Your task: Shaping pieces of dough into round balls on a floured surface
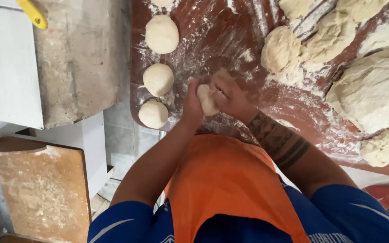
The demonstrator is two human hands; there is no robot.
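Both my hands meet over the near edge of a floured reddish-brown worktop (212,31), cupped around one small pale piece of dough (206,100). My left hand (191,105) presses it from the left and my right hand (227,93) closes over it from the right. Three smooth round dough balls (158,79) lie in a row at the worktop's left edge, just left of my left hand. Rough cut lumps of dough (281,48) and a large dough mass (374,90) sit to the right.
An orange apron (223,180) covers my front. A grey concrete block (79,58) stands left of the worktop, with a yellow handle (32,12) at the top left. A floured wooden board (41,189) lies lower left above the tiled floor (122,139).
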